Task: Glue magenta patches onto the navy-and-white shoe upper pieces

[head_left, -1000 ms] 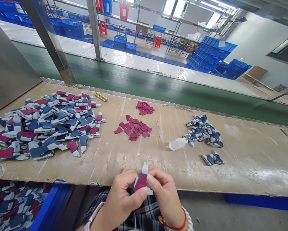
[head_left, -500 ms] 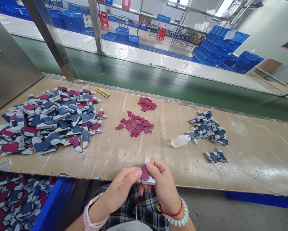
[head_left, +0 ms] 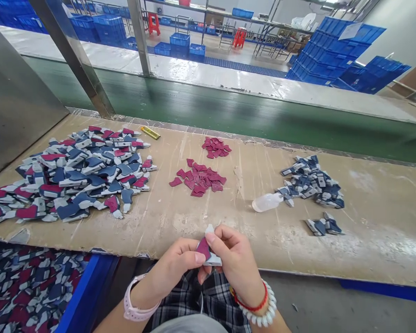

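Observation:
Both my hands pinch one small shoe piece (head_left: 206,249), red on a grey-white backing, just in front of the table's near edge. My left hand (head_left: 175,268) grips it from the left with thumb and forefinger. My right hand (head_left: 233,259) holds it from the right, thumb pressing on the red patch. A big heap of blue, red and grey pieces (head_left: 72,171) lies on the table's left. Loose red patches (head_left: 199,178) lie in the middle, with a smaller red pile (head_left: 215,146) behind them.
A clear squeeze bottle (head_left: 266,202) lies on its side right of centre. Beside it sit a blue-grey pile (head_left: 310,180) and a few more pieces (head_left: 324,225). A blue bin (head_left: 30,286) full of pieces stands lower left. A yellow bar (head_left: 150,132) lies far back.
The piece has turned in my fingers from upright to flatter, and my right thumb now presses the red patch. My view has shifted slightly, so the table sits lower-left.

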Available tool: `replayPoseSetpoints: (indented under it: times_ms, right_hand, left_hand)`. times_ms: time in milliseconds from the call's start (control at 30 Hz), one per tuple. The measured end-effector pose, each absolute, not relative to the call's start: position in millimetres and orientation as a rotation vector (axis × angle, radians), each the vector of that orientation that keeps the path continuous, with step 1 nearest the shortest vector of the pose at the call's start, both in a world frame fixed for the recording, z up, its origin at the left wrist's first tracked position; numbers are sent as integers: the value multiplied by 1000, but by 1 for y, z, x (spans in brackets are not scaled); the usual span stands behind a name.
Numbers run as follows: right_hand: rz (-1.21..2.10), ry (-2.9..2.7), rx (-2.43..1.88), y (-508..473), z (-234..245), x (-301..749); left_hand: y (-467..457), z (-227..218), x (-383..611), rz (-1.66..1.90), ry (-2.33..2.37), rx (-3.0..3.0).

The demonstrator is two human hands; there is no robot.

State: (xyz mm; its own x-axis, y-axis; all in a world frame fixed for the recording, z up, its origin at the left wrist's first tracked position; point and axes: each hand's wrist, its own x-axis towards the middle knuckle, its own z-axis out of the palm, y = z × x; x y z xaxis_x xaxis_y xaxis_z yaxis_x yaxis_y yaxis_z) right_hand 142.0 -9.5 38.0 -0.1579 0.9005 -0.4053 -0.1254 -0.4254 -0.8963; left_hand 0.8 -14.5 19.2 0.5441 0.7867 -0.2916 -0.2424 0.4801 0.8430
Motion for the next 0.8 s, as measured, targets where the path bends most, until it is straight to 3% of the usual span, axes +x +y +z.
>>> replayPoseSetpoints:
  times_ms: [800]
  right_hand:
    - [1707,-978,-1161,-19,36,138]
  left_hand:
    - [-29,18,-3,731,750,907]
